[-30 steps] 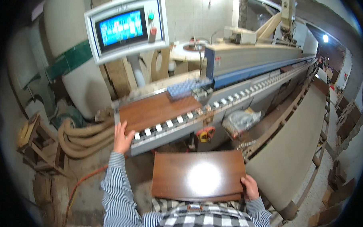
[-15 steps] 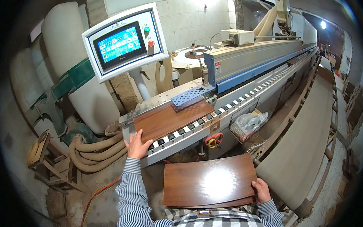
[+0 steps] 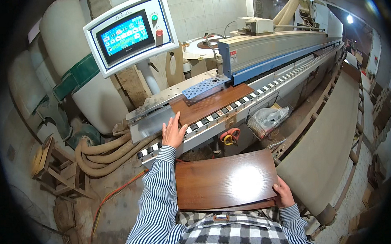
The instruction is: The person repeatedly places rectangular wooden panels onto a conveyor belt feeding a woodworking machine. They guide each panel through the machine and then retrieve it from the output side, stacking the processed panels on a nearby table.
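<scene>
A brown wood-grain panel (image 3: 218, 100) lies on the feed track of a long edge-banding machine (image 3: 279, 61), its front part under a blue perforated plate (image 3: 205, 88). My left hand (image 3: 174, 132) is at the panel's rear left end, fingers outstretched and open, the fingertips at its edge. Against my waist rests a small stack of similar glossy brown panels (image 3: 215, 181), with a bright reflection on the top one. My right hand (image 3: 284, 193) grips that stack by its right edge, thumb on top; the fingers underneath are hidden.
A control panel with a lit screen (image 3: 125, 36) stands at the upper left. Below it are thick ribbed hoses (image 3: 106, 157) and a wooden stool (image 3: 61, 174). A wire basket with a plastic bag (image 3: 268, 119) hangs under the track. A long belt conveyor (image 3: 323, 147) runs along the right.
The panel on the track has slid forward and to the right, further under the blue plate. My left hand has followed it. The held stack has tilted slightly, still in my right hand.
</scene>
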The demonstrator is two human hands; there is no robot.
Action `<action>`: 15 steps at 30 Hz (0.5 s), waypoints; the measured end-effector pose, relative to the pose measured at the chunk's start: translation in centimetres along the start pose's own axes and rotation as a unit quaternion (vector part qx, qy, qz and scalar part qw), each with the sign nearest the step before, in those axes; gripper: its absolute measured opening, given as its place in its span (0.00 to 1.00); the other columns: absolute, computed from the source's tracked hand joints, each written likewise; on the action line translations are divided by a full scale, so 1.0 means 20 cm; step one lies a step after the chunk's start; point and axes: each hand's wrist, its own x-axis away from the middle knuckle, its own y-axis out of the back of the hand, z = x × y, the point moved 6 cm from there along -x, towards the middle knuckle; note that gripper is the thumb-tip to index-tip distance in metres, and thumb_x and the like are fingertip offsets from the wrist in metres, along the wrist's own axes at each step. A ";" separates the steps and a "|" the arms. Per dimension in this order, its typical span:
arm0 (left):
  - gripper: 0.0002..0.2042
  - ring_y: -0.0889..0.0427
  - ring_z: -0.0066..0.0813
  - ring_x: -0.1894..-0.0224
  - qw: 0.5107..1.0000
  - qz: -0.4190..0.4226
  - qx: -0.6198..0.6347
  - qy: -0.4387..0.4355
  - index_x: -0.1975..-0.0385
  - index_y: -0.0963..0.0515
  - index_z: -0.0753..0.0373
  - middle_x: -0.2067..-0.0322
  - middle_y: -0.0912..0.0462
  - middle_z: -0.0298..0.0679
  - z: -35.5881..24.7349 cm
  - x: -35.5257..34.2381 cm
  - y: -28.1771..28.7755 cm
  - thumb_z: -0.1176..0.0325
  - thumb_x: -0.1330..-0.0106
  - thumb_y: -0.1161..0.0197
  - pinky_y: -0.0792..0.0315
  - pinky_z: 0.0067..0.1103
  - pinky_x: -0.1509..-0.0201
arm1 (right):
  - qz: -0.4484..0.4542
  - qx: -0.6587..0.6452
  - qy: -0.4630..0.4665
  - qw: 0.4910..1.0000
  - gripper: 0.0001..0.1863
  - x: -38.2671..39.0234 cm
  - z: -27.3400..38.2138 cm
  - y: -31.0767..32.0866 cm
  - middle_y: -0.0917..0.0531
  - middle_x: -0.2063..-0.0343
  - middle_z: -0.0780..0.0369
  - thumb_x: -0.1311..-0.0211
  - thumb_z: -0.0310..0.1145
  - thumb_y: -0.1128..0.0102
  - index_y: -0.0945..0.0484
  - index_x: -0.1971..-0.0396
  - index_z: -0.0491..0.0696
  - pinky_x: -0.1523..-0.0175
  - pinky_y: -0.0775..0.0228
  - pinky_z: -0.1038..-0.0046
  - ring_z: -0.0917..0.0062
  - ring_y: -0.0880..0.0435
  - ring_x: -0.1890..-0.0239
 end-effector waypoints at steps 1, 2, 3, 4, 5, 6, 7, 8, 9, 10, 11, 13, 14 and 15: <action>0.30 0.40 0.44 0.34 1.000 -0.013 -0.007 -0.010 0.34 0.44 0.56 0.39 0.34 0.50 -0.01 0.01 0.00 0.55 0.35 0.47 0.56 0.39 0.30 | 0.019 -0.013 -0.016 1.000 0.30 0.02 0.03 -0.02 0.25 0.50 0.59 0.38 0.31 0.48 0.42 0.37 0.40 0.54 0.24 0.74 0.75 0.21 0.55; 0.30 0.38 0.44 0.35 1.000 -0.016 0.014 -0.006 0.34 0.44 0.56 0.40 0.33 0.49 -0.01 0.01 0.01 0.55 0.35 0.47 0.56 0.39 0.30 | 0.039 -0.026 -0.031 0.998 0.30 0.04 0.04 -0.03 0.25 0.49 0.58 0.38 0.31 0.48 0.43 0.36 0.41 0.58 0.22 0.76 0.75 0.20 0.56; 0.30 0.37 0.44 0.36 0.999 -0.020 0.035 -0.003 0.34 0.45 0.57 0.41 0.32 0.49 0.00 0.02 0.02 0.55 0.35 0.47 0.55 0.39 0.30 | 0.040 -0.041 -0.020 0.998 0.32 0.03 0.02 -0.02 0.26 0.48 0.58 0.38 0.32 0.47 0.45 0.35 0.41 0.65 0.19 0.77 0.76 0.18 0.60; 0.30 0.35 0.45 0.37 0.998 -0.023 0.056 0.001 0.34 0.45 0.58 0.41 0.31 0.49 0.01 0.02 0.03 0.56 0.35 0.47 0.55 0.39 0.30 | 0.038 -0.052 -0.010 0.998 0.33 0.03 0.01 -0.01 0.26 0.48 0.58 0.38 0.32 0.46 0.46 0.35 0.41 0.64 0.19 0.76 0.76 0.19 0.58; 0.28 0.32 0.43 0.39 0.997 -0.050 0.062 -0.016 0.35 0.43 0.60 0.43 0.29 0.49 0.02 0.03 0.04 0.60 0.35 0.46 0.47 0.36 0.33 | 0.038 -0.063 0.001 0.997 0.33 0.03 0.01 -0.01 0.26 0.47 0.58 0.38 0.33 0.46 0.46 0.35 0.40 0.62 0.20 0.76 0.75 0.19 0.57; 0.27 0.31 0.42 0.39 0.990 -0.058 0.128 -0.016 0.36 0.41 0.60 0.43 0.29 0.49 0.05 0.05 0.05 0.61 0.35 0.46 0.44 0.34 0.34 | 0.037 -0.073 0.012 0.997 0.34 0.03 0.01 -0.01 0.27 0.47 0.58 0.38 0.33 0.45 0.46 0.35 0.40 0.60 0.20 0.75 0.75 0.20 0.56; 0.27 0.31 0.42 0.39 0.979 -0.067 0.194 -0.015 0.37 0.40 0.61 0.43 0.29 0.49 0.08 0.07 0.06 0.62 0.35 0.46 0.42 0.32 0.35 | 0.031 -0.087 0.023 0.996 0.34 0.04 0.02 -0.01 0.27 0.47 0.58 0.38 0.33 0.45 0.47 0.35 0.40 0.58 0.21 0.75 0.75 0.21 0.54; 0.26 0.31 0.41 0.39 0.962 -0.075 0.260 -0.016 0.37 0.38 0.61 0.43 0.29 0.50 0.10 0.09 0.07 0.63 0.35 0.45 0.40 0.31 0.36 | 0.022 -0.100 0.036 0.994 0.34 0.04 0.03 -0.01 0.27 0.46 0.58 0.38 0.33 0.45 0.47 0.35 0.40 0.56 0.22 0.75 0.75 0.22 0.52; 0.23 0.31 0.38 0.40 0.959 -0.090 0.268 -0.015 0.40 0.35 0.62 0.43 0.29 0.50 0.11 0.12 0.11 0.65 0.35 0.45 0.36 0.27 0.39 | 0.013 -0.113 0.050 0.992 0.35 0.05 0.05 0.00 0.27 0.46 0.58 0.38 0.34 0.44 0.47 0.35 0.40 0.54 0.22 0.74 0.74 0.23 0.50; 0.24 0.30 0.37 0.40 0.952 -0.096 0.291 -0.018 0.40 0.35 0.63 0.43 0.29 0.49 0.11 0.17 0.15 0.66 0.36 0.44 0.37 0.27 0.37 | 0.003 -0.126 0.063 0.990 0.35 0.05 0.06 -0.01 0.28 0.46 0.58 0.38 0.34 0.44 0.48 0.34 0.40 0.52 0.23 0.74 0.74 0.24 0.48; 0.24 0.31 0.37 0.40 0.949 -0.098 0.299 -0.017 0.40 0.35 0.63 0.43 0.29 0.48 0.12 0.25 0.21 0.66 0.36 0.44 0.38 0.27 0.37 | 0.011 -0.157 0.046 0.986 0.36 0.07 0.10 -0.04 0.27 0.46 0.59 0.38 0.34 0.44 0.49 0.34 0.41 0.55 0.22 0.73 0.74 0.22 0.52; 0.24 0.31 0.37 0.39 0.953 -0.087 0.289 -0.026 0.40 0.34 0.63 0.42 0.29 0.47 0.08 0.38 0.30 0.67 0.37 0.43 0.39 0.28 0.36 | 0.031 -0.149 0.052 0.987 0.35 0.05 0.11 0.00 0.26 0.48 0.59 0.37 0.35 0.46 0.50 0.33 0.43 0.62 0.20 0.73 0.75 0.19 0.59; 0.25 0.32 0.37 0.39 0.962 -0.076 0.262 -0.033 0.40 0.34 0.63 0.42 0.29 0.47 0.03 0.46 0.37 0.67 0.38 0.42 0.39 0.28 0.36 | 0.020 -0.149 0.060 0.987 0.35 0.03 0.12 0.00 0.26 0.49 0.59 0.37 0.36 0.47 0.50 0.33 0.44 0.64 0.20 0.73 0.75 0.18 0.61; 0.25 0.32 0.37 0.38 0.969 -0.065 0.235 -0.040 0.40 0.34 0.63 0.42 0.30 0.47 0.01 0.53 0.40 0.67 0.38 0.41 0.40 0.28 0.36 | 0.019 -0.143 0.067 0.987 0.34 0.00 0.14 -0.03 0.25 0.49 0.60 0.36 0.36 0.47 0.49 0.33 0.46 0.65 0.21 0.74 0.75 0.19 0.62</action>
